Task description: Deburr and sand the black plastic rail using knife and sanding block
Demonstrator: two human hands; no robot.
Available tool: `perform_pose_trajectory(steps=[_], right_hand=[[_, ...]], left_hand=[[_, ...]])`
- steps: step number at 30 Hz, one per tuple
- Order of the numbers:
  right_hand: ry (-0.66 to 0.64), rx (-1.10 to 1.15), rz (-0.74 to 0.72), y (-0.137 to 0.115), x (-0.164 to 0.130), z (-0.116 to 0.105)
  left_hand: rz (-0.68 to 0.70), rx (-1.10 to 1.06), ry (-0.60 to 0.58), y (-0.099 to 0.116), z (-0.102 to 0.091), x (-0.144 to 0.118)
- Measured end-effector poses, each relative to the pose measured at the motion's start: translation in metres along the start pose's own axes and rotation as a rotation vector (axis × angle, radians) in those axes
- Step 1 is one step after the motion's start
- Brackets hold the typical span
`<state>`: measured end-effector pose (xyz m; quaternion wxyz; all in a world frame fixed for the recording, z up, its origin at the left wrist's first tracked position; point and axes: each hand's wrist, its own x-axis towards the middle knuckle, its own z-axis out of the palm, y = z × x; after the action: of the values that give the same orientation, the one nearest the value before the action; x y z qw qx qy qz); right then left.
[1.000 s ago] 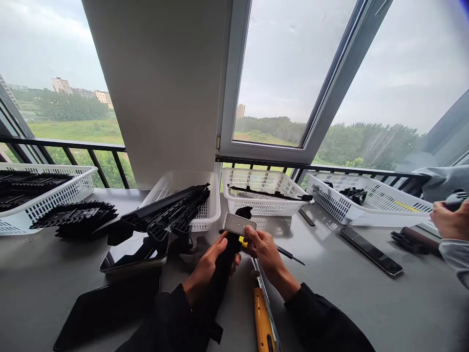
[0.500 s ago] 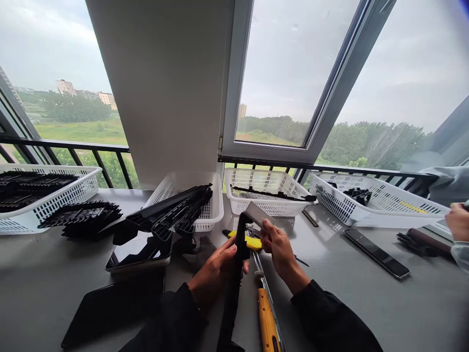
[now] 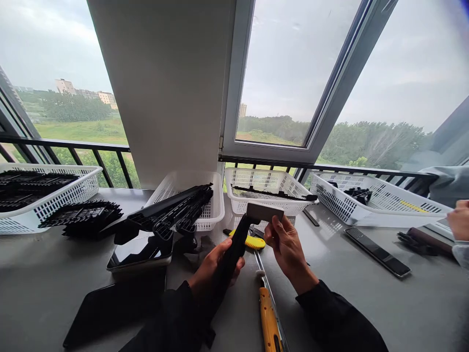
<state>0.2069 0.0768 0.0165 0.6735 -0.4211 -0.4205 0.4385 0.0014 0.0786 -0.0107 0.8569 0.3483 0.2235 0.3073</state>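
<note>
My left hand (image 3: 214, 269) is closed around a long black plastic part (image 3: 231, 254), which slants up and away from me. Between the thumb and fingers of my right hand (image 3: 287, 247) is a flat grey rectangular plate (image 3: 264, 213). Its left end meets the top end of the black part; whether the two are joined I cannot tell. Just beyond and below my hands, a yellow-handled utility knife (image 3: 254, 242) lies on the table. Nearer to me is a tool with an orange-yellow handle (image 3: 269, 320) and a thin metal rod beside it.
White baskets with black parts line the back, one basket (image 3: 269, 203) straight ahead. Long black strips (image 3: 176, 210) overhang a tray (image 3: 139, 264) at left, near a dark flat panel (image 3: 113, 310). A phone-like slab (image 3: 377, 252) lies right; another person's hand (image 3: 458, 220) shows at the right edge.
The black part has tilted further to the right at its top, and the grey plate has turned nearly level, broad face toward me. My right hand has shifted slightly right.
</note>
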Motion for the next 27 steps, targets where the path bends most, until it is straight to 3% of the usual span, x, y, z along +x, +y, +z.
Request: perform_pose_trajectory(steps=[4,11,17,22,27], right_hand=[[-0.056,-0.035,0.009,0.007,-0.008,0.008],[0.025,-0.067,-0.01,0.019,-0.005,0.005],[-0.214,0.01,0.182,0.021,-0.012,0.016],[-0.177,0.068,0.206,0.013,-0.011,0.012],[-0.228,0.082,0.282,0.008,-0.012,0.011]], left_hand=[[-0.002,0.001,-0.007,0.003,-0.004,0.001],[-0.05,0.009,-0.047,0.003,-0.013,0.005],[-0.021,0.015,-0.037,0.006,-0.02,0.005],[-0.094,0.049,-0.09,0.008,-0.018,0.003],[-0.101,0.048,-0.116,0.009,-0.02,0.005]])
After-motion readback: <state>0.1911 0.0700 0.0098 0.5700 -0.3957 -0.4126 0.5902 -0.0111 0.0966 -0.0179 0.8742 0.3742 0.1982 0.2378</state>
